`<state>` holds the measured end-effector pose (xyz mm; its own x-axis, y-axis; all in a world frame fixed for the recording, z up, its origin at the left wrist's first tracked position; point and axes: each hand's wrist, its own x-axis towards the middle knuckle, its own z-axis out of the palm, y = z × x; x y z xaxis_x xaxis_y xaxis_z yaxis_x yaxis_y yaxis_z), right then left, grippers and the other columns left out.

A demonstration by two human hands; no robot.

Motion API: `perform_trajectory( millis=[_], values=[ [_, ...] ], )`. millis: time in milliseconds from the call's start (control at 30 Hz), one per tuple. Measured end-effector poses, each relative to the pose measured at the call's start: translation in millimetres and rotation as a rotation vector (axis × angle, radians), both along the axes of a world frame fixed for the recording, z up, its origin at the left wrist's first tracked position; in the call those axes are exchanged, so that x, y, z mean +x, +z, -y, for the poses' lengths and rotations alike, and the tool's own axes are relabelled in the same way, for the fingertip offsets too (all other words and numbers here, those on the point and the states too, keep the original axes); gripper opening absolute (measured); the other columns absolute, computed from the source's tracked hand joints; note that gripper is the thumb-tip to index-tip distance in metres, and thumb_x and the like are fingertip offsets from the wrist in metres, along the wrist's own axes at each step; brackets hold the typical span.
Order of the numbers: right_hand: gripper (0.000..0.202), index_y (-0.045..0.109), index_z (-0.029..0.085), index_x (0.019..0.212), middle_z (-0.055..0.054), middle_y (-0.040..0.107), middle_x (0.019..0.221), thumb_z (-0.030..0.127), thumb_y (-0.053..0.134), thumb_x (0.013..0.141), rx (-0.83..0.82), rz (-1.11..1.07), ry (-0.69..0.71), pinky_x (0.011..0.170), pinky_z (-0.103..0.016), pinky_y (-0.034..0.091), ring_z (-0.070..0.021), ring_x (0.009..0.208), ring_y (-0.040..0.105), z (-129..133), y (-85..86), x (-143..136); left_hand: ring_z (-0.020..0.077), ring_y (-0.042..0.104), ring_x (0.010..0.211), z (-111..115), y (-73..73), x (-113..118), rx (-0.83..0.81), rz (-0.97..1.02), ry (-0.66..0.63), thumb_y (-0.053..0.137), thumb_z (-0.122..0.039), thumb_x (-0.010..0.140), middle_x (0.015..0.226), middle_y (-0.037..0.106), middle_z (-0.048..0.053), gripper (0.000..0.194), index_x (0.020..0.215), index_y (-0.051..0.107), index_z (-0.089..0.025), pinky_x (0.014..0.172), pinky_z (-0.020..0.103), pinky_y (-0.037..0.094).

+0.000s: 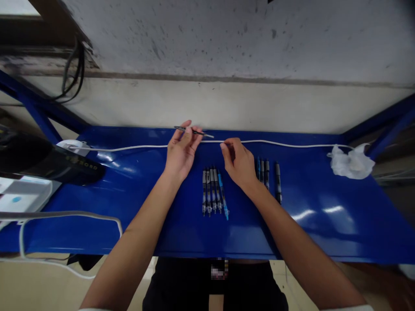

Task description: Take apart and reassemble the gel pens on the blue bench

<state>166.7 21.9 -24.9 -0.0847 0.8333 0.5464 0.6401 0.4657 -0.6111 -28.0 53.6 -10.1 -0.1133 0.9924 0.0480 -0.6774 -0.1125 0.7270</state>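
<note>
My left hand (183,151) holds a dark pen (194,131) between thumb and fingers, its pale tip pointing right, above the white cable. Just right of that tip, my right hand (238,160) is curled with thumb and fingertips close together; whatever they hold, if anything, is too small to name. Below and between the hands, several pens (212,190) with grey and black tops lie side by side, and a blue pen (223,194) slants at their right end. Beyond my right hand are more pens (266,172), partly hidden by it, and a separate dark pen (278,181).
A white cable (279,143) runs along the back of the blue table (340,233). At the right lies a crumpled plastic bag (352,162). A large black object (48,157) and a white box (27,196) stand at the left. Behind is a wall.
</note>
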Motion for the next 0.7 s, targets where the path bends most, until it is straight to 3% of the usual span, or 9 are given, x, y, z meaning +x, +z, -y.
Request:
perform_trajectory(
  millis=[67,167,467,700],
  values=[
    [0.027,0.060,0.025,0.116,-0.004,0.075,0.090,0.049,0.048,0.117,0.025,-0.033,-0.006,0.066,-0.033,0.045,-0.0179,0.070,0.066,0.9,1.7,0.5,0.0136,0.079,0.116,-6.4,0.5,-9.8,-0.051,0.088,0.065,0.077,-0.018,0.104,0.106,0.082,0.003,0.007,0.110,0.076,-0.022,0.116,0.026,0.058],
    [0.025,0.058,0.025,0.115,-0.002,0.071,0.088,0.047,0.047,0.118,0.066,-0.063,-0.002,0.064,-0.033,0.042,-0.0162,0.065,0.059,1.7,2.0,0.7,0.0134,0.077,0.123,-10.1,1.2,-16.1,-0.101,0.142,0.091,0.071,-0.013,0.107,0.108,0.082,0.003,0.010,0.106,0.076,-0.021,0.119,0.023,0.056],
    [0.020,0.059,0.024,0.112,-0.003,0.073,0.089,0.042,0.051,0.118,0.069,-0.045,0.032,0.064,-0.032,0.040,-0.0169,0.068,0.063,0.5,-0.5,0.3,0.0129,0.079,0.116,0.8,2.8,4.1,-0.073,0.090,-0.027,0.073,-0.017,0.107,0.108,0.082,0.002,0.009,0.113,0.078,-0.021,0.118,0.024,0.057],
    [0.029,0.064,0.025,0.113,-0.006,0.077,0.098,0.048,0.048,0.118,0.060,0.033,0.075,0.071,-0.033,0.048,-0.0207,0.080,0.070,-1.3,-5.5,-0.2,0.0182,0.080,0.115,9.6,5.8,13.1,0.012,-0.088,-0.114,0.085,-0.030,0.099,0.109,0.082,0.003,0.033,0.130,0.075,-0.023,0.113,0.030,0.060]
  ],
)
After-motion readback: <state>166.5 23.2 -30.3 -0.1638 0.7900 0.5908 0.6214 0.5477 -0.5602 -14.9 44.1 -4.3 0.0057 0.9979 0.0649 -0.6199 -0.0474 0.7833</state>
